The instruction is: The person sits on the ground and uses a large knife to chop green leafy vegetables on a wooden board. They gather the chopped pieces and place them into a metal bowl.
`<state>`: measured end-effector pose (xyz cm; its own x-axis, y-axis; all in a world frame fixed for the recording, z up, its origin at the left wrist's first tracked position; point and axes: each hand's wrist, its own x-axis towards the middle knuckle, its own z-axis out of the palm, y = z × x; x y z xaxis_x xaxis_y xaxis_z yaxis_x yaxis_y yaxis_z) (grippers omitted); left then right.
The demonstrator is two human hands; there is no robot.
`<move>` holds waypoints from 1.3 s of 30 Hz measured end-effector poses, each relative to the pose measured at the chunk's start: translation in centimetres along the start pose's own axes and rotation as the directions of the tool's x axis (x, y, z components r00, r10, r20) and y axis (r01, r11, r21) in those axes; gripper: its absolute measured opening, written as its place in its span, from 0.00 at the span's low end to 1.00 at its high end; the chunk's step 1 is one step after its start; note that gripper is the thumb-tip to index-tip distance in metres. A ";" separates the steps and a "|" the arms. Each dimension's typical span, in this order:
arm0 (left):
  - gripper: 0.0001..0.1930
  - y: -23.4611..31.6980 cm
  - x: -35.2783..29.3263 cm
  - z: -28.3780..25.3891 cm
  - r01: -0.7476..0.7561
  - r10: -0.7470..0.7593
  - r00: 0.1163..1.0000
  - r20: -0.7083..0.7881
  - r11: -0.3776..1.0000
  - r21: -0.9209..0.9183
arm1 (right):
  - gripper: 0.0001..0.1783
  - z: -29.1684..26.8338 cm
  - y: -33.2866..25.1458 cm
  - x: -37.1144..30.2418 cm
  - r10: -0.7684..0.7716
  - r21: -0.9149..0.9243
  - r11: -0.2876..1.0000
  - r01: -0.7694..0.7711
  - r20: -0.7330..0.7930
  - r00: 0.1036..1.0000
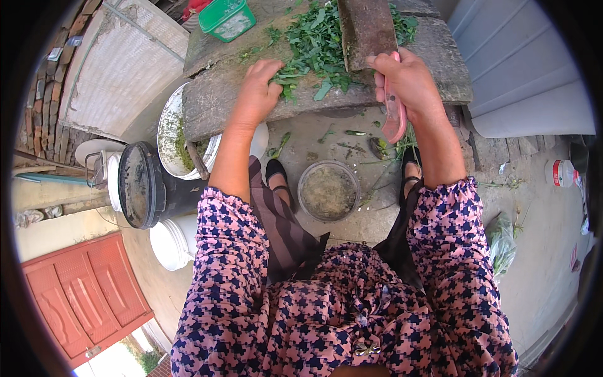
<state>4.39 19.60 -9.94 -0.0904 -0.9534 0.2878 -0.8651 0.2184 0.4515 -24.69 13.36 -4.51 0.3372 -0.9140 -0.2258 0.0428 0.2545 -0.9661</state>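
Note:
A pile of chopped leafy greens (317, 44) lies on a weathered wooden board (213, 94). At the pile's left edge my left hand (259, 88) is closed, its curled fingers at a few leaves that stick out beside the thumb. My right hand (411, 81) grips the pink handle of a cleaver (369, 31). The broad, dirty blade points away from me and lies over the right part of the greens, hiding some of them. Loose bits of leaf are scattered near the board's front edge.
A green plastic tub (227, 20) sits at the board's far left. Below it are a white bucket (169, 135) and a black bucket (141, 185). A round basin (328, 190) stands between my feet. To the right lie a plastic bag of greens (501, 245) and a bottle (559, 173).

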 end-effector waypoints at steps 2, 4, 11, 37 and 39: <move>0.19 0.8 0.7 0.2 0.094 -0.099 0.992 -0.075 0.994 -0.057 | 0.10 0.0 0.0 0.1 -0.009 -0.007 1.000 0.009 -0.004 1.000; 0.16 0.8 0.9 0.8 0.169 -0.188 0.957 -0.219 0.980 -0.104 | 0.11 0.2 0.0 0.1 -0.013 -0.015 1.000 0.013 0.002 1.000; 0.21 1.6 0.9 2.1 0.262 -0.232 0.937 -0.260 0.961 0.088 | 0.12 0.6 0.0 0.1 -0.035 -0.081 0.996 0.037 0.027 0.999; 0.14 3.9 0.2 1.3 0.114 -0.140 0.933 -0.332 0.989 -0.094 | 0.14 0.6 -0.2 -0.6 -0.071 -0.150 0.986 0.073 0.020 0.997; 0.14 3.5 0.0 1.3 0.082 -0.101 0.948 -0.301 0.994 -0.078 | 0.13 0.3 -0.1 -0.4 -0.057 -0.178 0.982 0.063 0.044 0.997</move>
<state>0.72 20.05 -9.47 0.1504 -0.8636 0.4812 -0.8285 0.1555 0.5380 -24.51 13.78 -4.28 0.3750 -0.9122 -0.1651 -0.1040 0.1356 -0.9853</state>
